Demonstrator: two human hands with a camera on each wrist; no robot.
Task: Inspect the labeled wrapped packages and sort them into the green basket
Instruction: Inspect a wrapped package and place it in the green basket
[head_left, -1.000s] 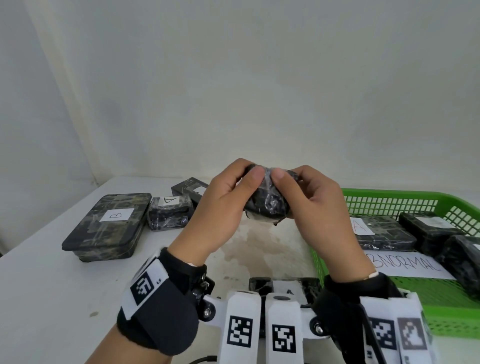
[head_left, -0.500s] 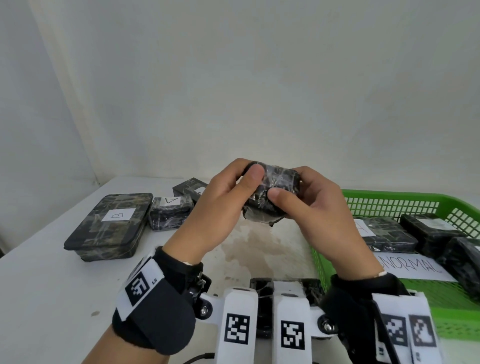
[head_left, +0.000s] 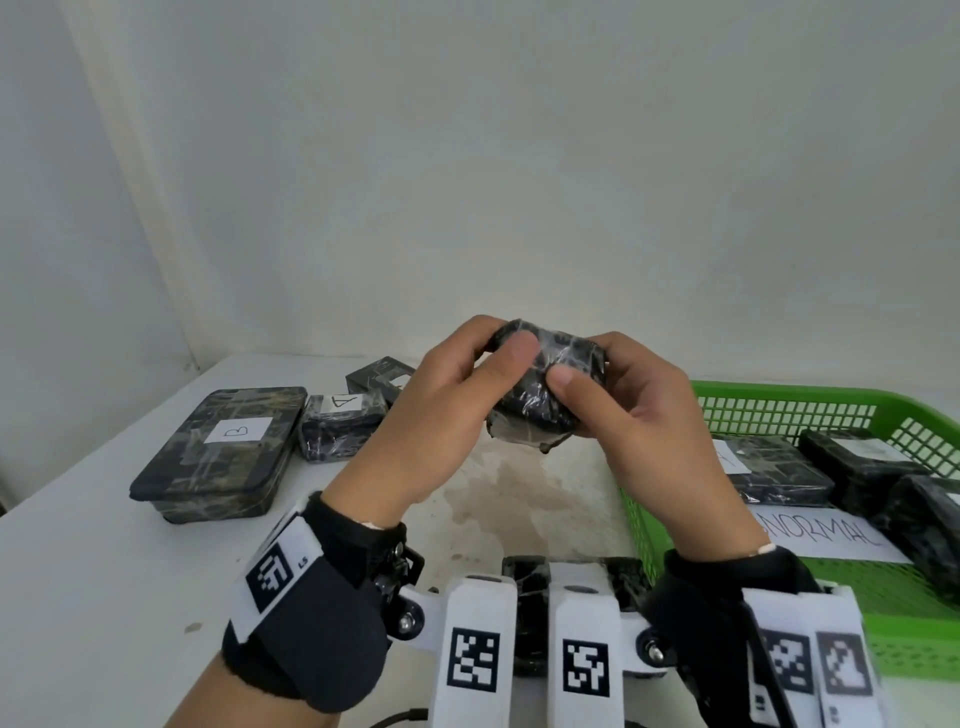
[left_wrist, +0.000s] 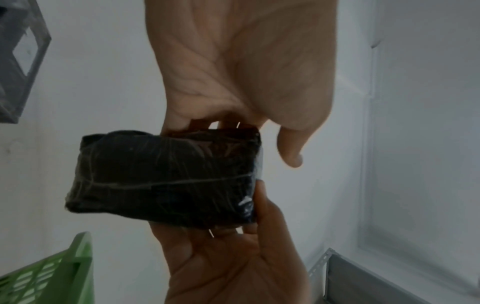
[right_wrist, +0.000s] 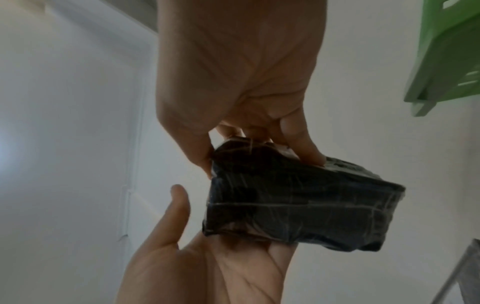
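Note:
A small black wrapped package (head_left: 540, 410) is held up above the white table (head_left: 78, 571), gripped from both sides. My left hand (head_left: 506, 345) has its thumb on the near face and its fingers curled over the top. My right hand (head_left: 576, 364) pinches the right end with thumb and fingers. No letter shows on the package; only a pale patch shows at its lower edge. The left wrist view shows the package (left_wrist: 166, 176) between both palms, as does the right wrist view (right_wrist: 298, 205). The green basket (head_left: 779, 410) stands at the right.
The basket holds several wrapped packages (head_left: 774, 467) and a paper sheet reading "NORMAL" where visible (head_left: 826, 530). On the table at left lie a large package labelled B (head_left: 223, 452), a small one labelled A (head_left: 340, 426) and another behind it (head_left: 379, 374). A further package (head_left: 524, 571) lies under my wrists.
The package has turned in my hands, so its long side now faces me. My right thumb slid from the top down onto the near face. Both hands stay at about the same height.

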